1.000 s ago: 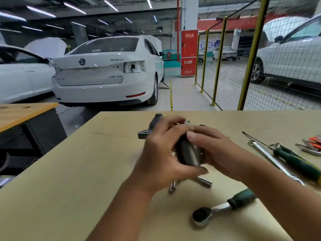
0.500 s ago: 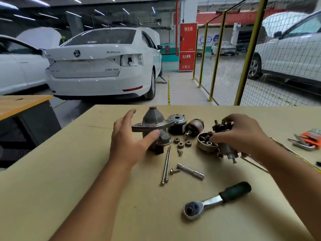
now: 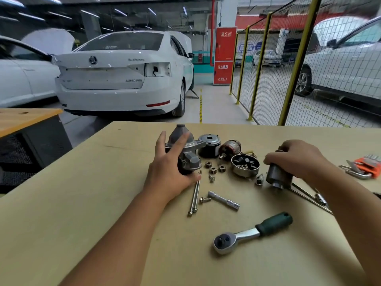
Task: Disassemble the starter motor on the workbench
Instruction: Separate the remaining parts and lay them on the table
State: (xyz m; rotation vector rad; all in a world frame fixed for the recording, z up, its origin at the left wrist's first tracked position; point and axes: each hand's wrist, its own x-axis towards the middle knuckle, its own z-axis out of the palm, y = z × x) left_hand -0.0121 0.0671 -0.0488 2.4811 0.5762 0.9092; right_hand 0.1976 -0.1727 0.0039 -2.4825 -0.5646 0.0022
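Starter motor in pieces across a pale tabletop (image 3: pixel 82 203) in a car workshop. Left hand (image 3: pixel 169 168) wrapped around the grey nose housing (image 3: pixel 185 145), fingers up its far side and thumb beneath, grip closed on the casting where it stands at centre. Right hand (image 3: pixel 296 157) curled over the top of a cylindrical solenoid (image 3: pixel 277 176), grip closed on it, its lower end at or just above the surface, hard to tell which. Between the two hands: black end cap (image 3: pixel 209 145), copper-wound armature (image 3: pixel 229 148), round field frame (image 3: pixel 244 165) lying open side up, three small planet gears (image 3: pixel 214 168) in a cluster. Nearer the viewer: two long through bolts (image 3: pixel 194 195) side by side, a short bolt (image 3: pixel 204 200), a socket extension (image 3: pixel 223 200), and a green-handled ratchet (image 3: pixel 251 233). To the far right, an orange-holdered hex key set (image 3: pixel 365 167); thin steel tools (image 3: pixel 309 197) running under the right forearm. Beyond the tabletop edge, a white sedan (image 3: pixel 123 75) and yellow-posted mesh fencing (image 3: pixel 296 58).
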